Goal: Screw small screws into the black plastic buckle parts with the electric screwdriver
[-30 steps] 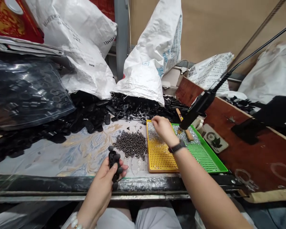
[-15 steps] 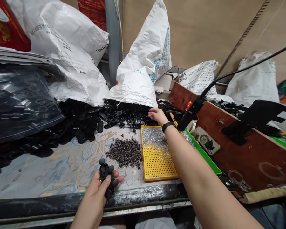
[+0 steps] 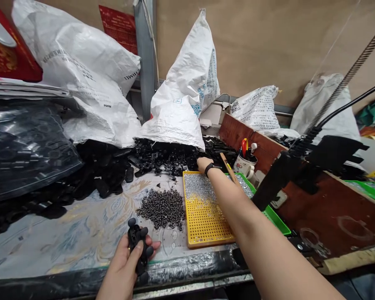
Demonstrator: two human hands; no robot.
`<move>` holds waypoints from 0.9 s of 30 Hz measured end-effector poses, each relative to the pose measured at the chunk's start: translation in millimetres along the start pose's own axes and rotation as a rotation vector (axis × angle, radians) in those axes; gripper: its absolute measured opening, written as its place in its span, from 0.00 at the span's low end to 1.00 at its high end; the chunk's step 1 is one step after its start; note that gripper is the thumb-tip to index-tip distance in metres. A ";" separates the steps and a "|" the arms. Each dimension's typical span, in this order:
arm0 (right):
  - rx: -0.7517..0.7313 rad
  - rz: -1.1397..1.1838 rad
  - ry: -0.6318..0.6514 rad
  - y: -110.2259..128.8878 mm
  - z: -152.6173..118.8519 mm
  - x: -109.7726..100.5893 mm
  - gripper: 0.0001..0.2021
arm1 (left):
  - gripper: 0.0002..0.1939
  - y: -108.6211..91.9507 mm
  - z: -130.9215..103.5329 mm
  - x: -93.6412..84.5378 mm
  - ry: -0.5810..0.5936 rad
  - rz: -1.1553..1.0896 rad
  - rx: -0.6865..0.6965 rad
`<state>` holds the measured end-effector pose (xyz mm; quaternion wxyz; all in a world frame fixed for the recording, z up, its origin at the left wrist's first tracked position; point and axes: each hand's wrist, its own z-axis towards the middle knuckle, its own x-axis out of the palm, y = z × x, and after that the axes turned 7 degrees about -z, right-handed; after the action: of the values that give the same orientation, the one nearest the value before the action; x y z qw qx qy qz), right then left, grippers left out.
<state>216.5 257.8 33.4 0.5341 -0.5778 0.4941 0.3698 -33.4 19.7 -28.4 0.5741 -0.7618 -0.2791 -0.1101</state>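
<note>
My left hand holds a black plastic part with round knobs above the table's front edge, its thumb pressed across the part. My right hand, with a dark band at the wrist, is at the near edge of the heap of black plastic parts. Its fingers look curled in among them, and anything they grip is hidden. Beneath my right forearm lies a yellow perforated tray, its far half covered with small silvery pieces. Left of the tray is a pile of small dark metal pieces.
A black tool on a coiled cord hangs over the green tray at right. Behind stand a mug of tools, a wooden handle and a brown board. White sacks line the back; a clear bag lies left.
My right hand's fingers have gone from spread to curled at the black parts. The hanging tool has swung right and nearer, uncovering the mug. My left hand keeps its hold.
</note>
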 end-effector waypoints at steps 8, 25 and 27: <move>-0.166 -0.162 -0.070 -18.7 -15.5 2.3 0.14 | 0.28 1.9 0.9 -0.9 -0.012 -0.023 0.011; -0.148 0.012 -0.283 -4.5 -21.4 -9.0 0.13 | 0.28 10.1 6.9 -3.3 -0.028 -0.041 0.047; -0.126 0.122 -0.378 -7.3 -28.4 -11.3 0.12 | 0.27 7.1 4.8 -1.8 -0.028 -0.050 0.043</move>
<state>218.1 231.4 50.5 0.5566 -0.4995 0.3951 0.5334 -31.8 22.3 -36.6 0.5834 -0.7437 -0.3081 -0.1078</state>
